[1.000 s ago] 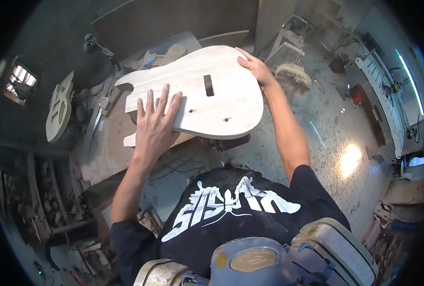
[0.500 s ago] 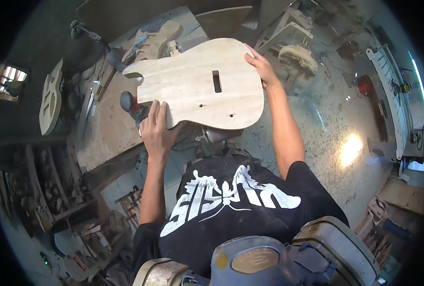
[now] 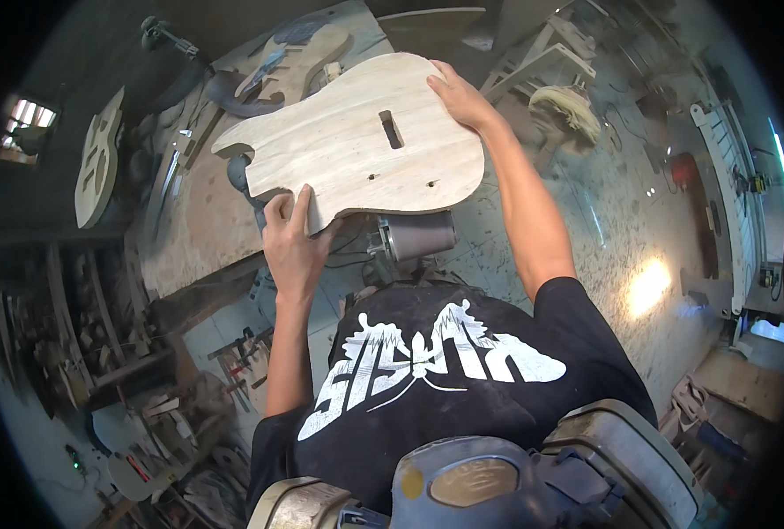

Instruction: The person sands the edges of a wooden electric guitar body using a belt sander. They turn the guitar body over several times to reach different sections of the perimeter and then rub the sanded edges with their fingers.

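Gripping a guitar body (image 3: 356,141), the left hand (image 3: 293,245) and right hand (image 3: 462,99) clench its ends above the sander (image 3: 416,236). Next likely needs steady lowering.

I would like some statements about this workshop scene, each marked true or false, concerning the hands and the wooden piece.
1. Both hands grip the pale unfinished wooden guitar body. True.
2. The left hand holds its lower edge. True.
3. The right hand rests on the person's black printed shirt. False: it holds the body's far upper edge.
4. The guitar body is painted red. False: it is bare light wood.
5. A grey cylindrical sanding drum sits under the body. True.
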Action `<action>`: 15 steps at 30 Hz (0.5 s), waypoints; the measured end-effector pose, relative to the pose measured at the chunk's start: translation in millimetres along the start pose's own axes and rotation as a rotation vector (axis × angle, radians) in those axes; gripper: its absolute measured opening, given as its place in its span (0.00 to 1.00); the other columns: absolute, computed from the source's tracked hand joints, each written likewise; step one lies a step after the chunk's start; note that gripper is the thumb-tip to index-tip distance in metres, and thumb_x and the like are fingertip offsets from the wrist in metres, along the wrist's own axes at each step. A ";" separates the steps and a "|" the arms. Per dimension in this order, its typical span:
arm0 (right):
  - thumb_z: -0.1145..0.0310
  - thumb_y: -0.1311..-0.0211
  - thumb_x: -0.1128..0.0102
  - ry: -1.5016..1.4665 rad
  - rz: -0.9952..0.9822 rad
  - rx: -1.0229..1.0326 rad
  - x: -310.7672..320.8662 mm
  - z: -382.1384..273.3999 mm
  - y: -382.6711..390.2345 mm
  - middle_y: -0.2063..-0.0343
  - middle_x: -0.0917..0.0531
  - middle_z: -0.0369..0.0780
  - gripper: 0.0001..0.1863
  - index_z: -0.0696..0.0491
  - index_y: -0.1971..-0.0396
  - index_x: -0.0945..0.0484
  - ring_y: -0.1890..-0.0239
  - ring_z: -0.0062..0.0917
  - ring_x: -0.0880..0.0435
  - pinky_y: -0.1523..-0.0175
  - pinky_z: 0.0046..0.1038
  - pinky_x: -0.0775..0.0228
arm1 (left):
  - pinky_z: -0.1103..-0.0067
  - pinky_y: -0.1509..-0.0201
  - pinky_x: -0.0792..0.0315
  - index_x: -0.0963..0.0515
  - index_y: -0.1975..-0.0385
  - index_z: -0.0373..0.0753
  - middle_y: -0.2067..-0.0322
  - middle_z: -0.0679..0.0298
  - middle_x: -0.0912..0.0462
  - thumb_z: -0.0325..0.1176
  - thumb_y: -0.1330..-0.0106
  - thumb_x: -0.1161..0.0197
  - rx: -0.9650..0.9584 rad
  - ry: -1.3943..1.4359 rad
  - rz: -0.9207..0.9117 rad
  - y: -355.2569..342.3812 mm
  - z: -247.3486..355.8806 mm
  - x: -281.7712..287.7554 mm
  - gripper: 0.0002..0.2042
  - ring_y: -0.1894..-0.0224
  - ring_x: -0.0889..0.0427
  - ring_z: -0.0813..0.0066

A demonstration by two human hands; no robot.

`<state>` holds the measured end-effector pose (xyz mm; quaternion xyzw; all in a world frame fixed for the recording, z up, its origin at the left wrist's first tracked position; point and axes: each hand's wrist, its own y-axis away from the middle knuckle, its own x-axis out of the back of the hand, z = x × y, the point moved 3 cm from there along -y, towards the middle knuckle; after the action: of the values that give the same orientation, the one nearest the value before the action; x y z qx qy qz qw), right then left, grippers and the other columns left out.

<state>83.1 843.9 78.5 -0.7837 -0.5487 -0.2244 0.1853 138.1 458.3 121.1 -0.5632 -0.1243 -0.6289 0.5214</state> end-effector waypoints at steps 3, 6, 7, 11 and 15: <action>0.47 0.21 0.55 0.196 -0.013 -0.084 -3.7 -19.1 6.8 0.36 0.24 0.57 0.32 0.49 0.26 0.41 0.33 0.53 0.27 0.31 0.42 0.36 | 0.64 0.54 0.22 0.21 0.39 0.45 0.54 0.55 0.21 0.41 0.51 0.18 0.093 0.053 -0.079 3.6 -6.0 7.9 0.36 0.58 0.17 0.55; 0.44 0.22 0.58 0.303 -0.004 -0.102 -11.2 -26.9 10.8 0.40 0.23 0.59 0.32 0.46 0.26 0.41 0.35 0.58 0.27 0.31 0.46 0.36 | 0.65 0.56 0.21 0.22 0.38 0.45 0.58 0.55 0.20 0.41 0.51 0.18 0.136 0.078 -0.163 4.4 -12.2 16.8 0.36 0.59 0.17 0.56; 0.44 0.22 0.58 0.304 -0.002 -0.104 -12.9 -28.8 12.4 0.40 0.23 0.59 0.32 0.46 0.26 0.41 0.35 0.58 0.27 0.31 0.46 0.36 | 0.65 0.56 0.21 0.22 0.37 0.45 0.59 0.55 0.20 0.41 0.51 0.18 0.151 0.079 -0.197 4.4 -13.7 18.3 0.37 0.60 0.17 0.56; 0.44 0.22 0.59 0.334 -0.008 -0.111 -10.6 -23.5 10.9 0.40 0.22 0.58 0.33 0.46 0.26 0.41 0.35 0.58 0.27 0.31 0.46 0.36 | 0.65 0.56 0.22 0.23 0.36 0.44 0.59 0.56 0.20 0.39 0.51 0.18 0.161 0.098 -0.240 3.1 -15.4 16.8 0.37 0.59 0.17 0.56; 0.44 0.23 0.59 0.324 0.026 -0.082 16.9 -1.5 4.8 0.39 0.23 0.57 0.33 0.44 0.25 0.43 0.35 0.56 0.27 0.30 0.46 0.37 | 0.67 0.58 0.22 0.23 0.35 0.43 0.60 0.56 0.18 0.41 0.48 0.20 0.015 0.072 -0.175 -2.8 2.1 -3.1 0.37 0.64 0.16 0.58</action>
<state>92.5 854.7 88.9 -0.7513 -0.4920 -0.3673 0.2422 136.5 462.7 120.4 -0.5233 -0.1586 -0.6911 0.4727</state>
